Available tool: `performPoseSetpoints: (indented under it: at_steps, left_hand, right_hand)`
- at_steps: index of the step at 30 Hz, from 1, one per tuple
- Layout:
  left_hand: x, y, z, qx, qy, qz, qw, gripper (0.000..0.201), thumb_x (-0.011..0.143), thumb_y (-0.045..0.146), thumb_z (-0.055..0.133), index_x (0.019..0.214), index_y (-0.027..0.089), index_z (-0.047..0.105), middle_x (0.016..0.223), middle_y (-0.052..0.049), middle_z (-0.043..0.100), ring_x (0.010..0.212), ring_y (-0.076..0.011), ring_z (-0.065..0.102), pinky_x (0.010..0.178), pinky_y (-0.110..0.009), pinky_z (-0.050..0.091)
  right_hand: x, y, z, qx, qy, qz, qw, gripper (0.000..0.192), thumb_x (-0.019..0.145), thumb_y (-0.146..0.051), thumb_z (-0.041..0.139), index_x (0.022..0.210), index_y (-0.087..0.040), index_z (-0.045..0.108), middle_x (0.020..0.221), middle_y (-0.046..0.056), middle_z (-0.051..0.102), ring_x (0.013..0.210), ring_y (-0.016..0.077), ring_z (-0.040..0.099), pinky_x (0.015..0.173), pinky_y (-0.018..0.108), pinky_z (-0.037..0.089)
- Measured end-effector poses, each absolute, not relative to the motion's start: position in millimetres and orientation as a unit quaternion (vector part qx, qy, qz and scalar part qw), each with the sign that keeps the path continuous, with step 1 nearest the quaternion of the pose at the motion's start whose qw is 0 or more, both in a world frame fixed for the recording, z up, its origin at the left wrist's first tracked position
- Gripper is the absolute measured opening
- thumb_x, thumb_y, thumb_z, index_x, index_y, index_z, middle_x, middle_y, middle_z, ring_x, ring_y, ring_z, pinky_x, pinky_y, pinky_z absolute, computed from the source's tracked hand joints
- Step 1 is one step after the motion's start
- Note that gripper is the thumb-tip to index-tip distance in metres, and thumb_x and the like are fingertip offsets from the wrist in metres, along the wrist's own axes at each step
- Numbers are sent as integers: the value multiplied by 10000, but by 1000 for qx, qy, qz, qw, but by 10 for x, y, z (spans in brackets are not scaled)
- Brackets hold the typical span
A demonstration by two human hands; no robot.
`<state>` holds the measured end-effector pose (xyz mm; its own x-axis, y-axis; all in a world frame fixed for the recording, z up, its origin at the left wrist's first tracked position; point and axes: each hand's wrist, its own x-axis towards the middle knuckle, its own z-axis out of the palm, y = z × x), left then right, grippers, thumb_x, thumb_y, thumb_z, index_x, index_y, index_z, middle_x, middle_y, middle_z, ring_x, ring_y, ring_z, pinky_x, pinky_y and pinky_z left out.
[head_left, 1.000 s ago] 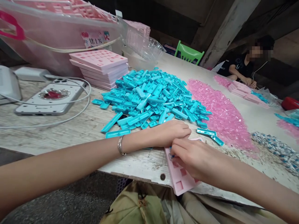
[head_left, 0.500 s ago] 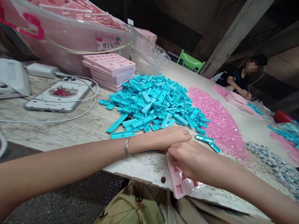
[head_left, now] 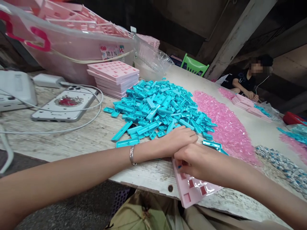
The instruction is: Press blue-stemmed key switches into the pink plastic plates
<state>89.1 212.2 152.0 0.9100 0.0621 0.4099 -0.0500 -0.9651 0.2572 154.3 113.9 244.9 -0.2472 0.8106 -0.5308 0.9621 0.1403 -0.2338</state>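
Right hand rests on pink tray at worktop near edge; fingers curled together at tray's top-left corner, pinching a small blue piece. Left hand lies palm-down just behind, touching right hand; grip state cannot tell. Blue pile sits directly beyond both hands, pink beads to its right.

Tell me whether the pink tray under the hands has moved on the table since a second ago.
Cannot tell. The pink tray still overhangs the table edge just right of the dark knot hole, as before; its shift in the picture matches the camera's own movement.
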Motion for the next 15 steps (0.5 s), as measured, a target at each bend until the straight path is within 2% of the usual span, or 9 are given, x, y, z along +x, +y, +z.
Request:
performPoseSetpoints:
  at_steps: [3,5,6,8,11,15]
  left_hand:
    - [813,2105,1596,956,44,265,121,105,949,164,562,865,138,619,885,-44,659,836,-196,593,759,-330,443]
    - [796,2091,1613,947,62,292,120,143,964,175,524,871,132,625,872,-55,670,809,-197,588,718,-325,408]
    - [798,2087,1613,942,69,304,120,173,972,174,496,867,132,627,862,-57,673,799,-195,587,706,-324,395]
    - [814,2086,1612,933,78,330,120,223,982,167,445,862,137,630,842,-58,675,792,-196,587,701,-326,379]
    - [823,2058,1686,918,79,368,123,235,976,174,428,862,151,632,809,-52,672,753,-195,575,705,-333,375]
    - [599,1751,1968,894,84,416,142,225,974,162,429,836,174,606,806,-29,677,740,-179,572,706,-318,408]
  right_hand:
    - [1682,1069,2540,600,736,-310,47,76,815,-154,675,888,-175,676,850,6,666,721,133,563,566,221,351]
    - [1768,1014,2618,610,736,-294,2,51,882,-201,625,881,-186,674,821,2,659,719,133,560,595,228,368]
    - [1804,985,2649,614,740,-276,-8,102,906,-199,596,837,-184,669,777,-1,647,695,131,547,603,233,364]
    - [1858,928,2679,619,741,-262,-7,163,925,-205,582,786,-180,662,746,0,634,666,126,527,601,240,348]
    - [1906,845,2638,617,732,-288,17,106,922,-251,613,863,-185,671,820,7,656,695,130,543,587,237,328]
    - [1928,767,2503,624,709,-325,55,132,863,-299,665,905,-176,643,798,4,644,680,139,539,546,230,308]
